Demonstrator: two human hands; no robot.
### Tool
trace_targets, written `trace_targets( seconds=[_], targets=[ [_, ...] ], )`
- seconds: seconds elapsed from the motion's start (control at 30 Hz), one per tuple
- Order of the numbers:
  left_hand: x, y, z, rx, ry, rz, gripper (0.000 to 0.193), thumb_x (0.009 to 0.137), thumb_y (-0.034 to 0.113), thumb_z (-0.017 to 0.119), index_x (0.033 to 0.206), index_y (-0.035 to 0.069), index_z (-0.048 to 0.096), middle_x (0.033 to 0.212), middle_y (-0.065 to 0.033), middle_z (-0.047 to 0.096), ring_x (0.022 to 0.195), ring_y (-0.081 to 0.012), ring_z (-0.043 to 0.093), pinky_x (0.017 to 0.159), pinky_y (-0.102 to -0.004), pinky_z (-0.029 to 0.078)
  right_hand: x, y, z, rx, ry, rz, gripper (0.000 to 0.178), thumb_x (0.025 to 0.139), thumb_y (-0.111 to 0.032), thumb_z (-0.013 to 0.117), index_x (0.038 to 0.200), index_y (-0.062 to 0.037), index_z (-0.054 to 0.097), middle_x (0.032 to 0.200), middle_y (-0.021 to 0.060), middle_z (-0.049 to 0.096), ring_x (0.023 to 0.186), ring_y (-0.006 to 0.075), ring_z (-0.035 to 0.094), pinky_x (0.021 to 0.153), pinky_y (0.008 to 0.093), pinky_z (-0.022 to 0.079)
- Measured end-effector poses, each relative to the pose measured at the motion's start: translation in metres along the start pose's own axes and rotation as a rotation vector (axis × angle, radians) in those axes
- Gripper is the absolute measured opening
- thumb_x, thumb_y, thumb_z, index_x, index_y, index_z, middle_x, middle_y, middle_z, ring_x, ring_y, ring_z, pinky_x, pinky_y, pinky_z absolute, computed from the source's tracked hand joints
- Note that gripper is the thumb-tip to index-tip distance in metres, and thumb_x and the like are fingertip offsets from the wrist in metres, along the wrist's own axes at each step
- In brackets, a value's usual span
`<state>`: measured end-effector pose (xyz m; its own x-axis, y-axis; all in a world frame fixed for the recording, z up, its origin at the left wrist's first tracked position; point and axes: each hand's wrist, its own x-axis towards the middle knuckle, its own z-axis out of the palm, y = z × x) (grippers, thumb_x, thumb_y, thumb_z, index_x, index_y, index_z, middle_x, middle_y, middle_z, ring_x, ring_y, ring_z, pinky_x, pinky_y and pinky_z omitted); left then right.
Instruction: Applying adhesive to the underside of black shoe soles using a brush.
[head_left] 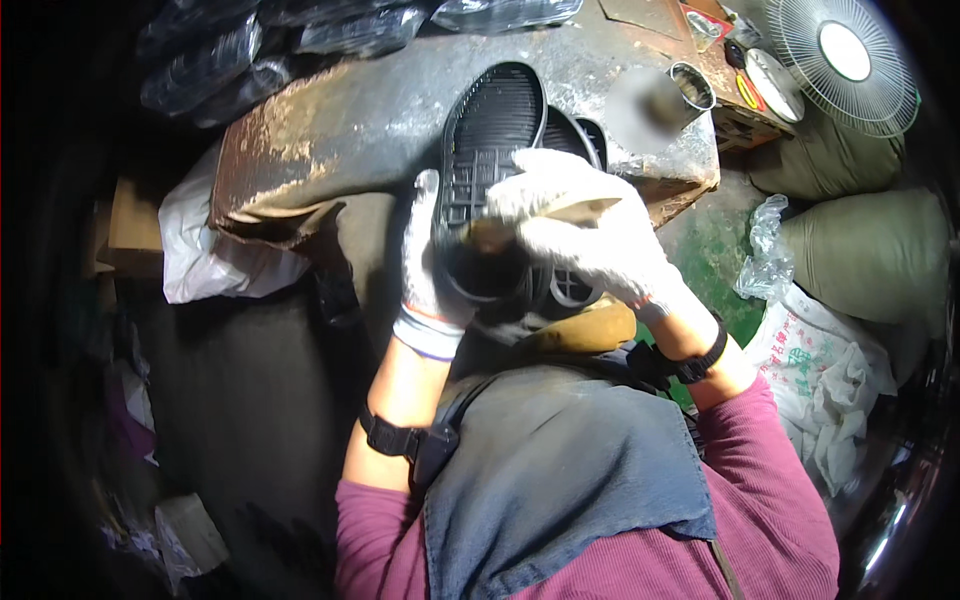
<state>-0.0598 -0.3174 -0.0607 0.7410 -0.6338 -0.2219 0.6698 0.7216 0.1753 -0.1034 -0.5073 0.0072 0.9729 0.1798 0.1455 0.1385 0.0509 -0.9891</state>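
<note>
A black shoe sole (495,115) with a ribbed, gridded inner face stands tilted in front of me. My left hand (422,255), in a white knit glove, grips its left side, thumb pointing up along the edge. My right hand (590,215), gloved the same way, pinches a small brush (584,209) with a flat tan handle. Its brownish tip is over the sole's lower half and is blurred, so I cannot tell if it touches. More black soles (570,140) show behind the right hand, partly hidden by it.
A worn metal-topped workbench (360,130) lies ahead, with plastic-wrapped black bundles (360,32) at its far left. An open tin (692,86), scissors (745,85) and a fan (845,50) are at the right. Stuffed olive bags (870,255) and white sacks (815,370) crowd the floor.
</note>
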Motion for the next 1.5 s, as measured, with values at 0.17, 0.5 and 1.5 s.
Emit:
trace_targets(
  seconds=[0.17,0.5,1.5],
  targets=[
    [0.008,0.033,0.001,0.173,-0.144,-0.043,0.070,0.112,0.053,0.041,0.148,-0.005,0.051,0.142,-0.0256,0.062,0.123,-0.0354,0.068,0.109,-0.0508,0.054,-0.035,0.001,-0.013,0.001,0.046,0.140,0.036,0.082,-0.013,0.089,0.116,-0.0069,0.078,0.110,0.0051,0.079,0.115,0.0167,0.068,0.112,0.0377,0.047],
    [-0.021,0.056,0.005,1.108,-0.105,0.019,0.060,0.113,0.049,0.042,0.147,0.000,0.052,0.130,-0.0213,0.068,0.110,-0.0367,0.072,0.092,-0.0461,0.062,-0.004,-0.017,-0.041,-0.164,0.316,0.124,0.020,0.095,-0.007,0.073,0.114,-0.0016,0.076,0.108,0.0070,0.078,0.100,0.0138,0.071,0.092,0.0294,0.057],
    [-0.035,0.023,0.014,-0.024,-0.178,-0.204,0.078,0.110,0.060,0.033,0.161,0.001,0.036,0.159,-0.0240,0.047,0.122,-0.0531,0.065,0.096,-0.0706,0.056,0.071,0.044,-0.059,-1.056,0.523,-0.708,0.011,0.086,-0.017,0.082,0.096,-0.0125,0.079,0.093,0.0046,0.077,0.080,0.0276,0.071,0.074,0.0370,0.058]
  ],
)
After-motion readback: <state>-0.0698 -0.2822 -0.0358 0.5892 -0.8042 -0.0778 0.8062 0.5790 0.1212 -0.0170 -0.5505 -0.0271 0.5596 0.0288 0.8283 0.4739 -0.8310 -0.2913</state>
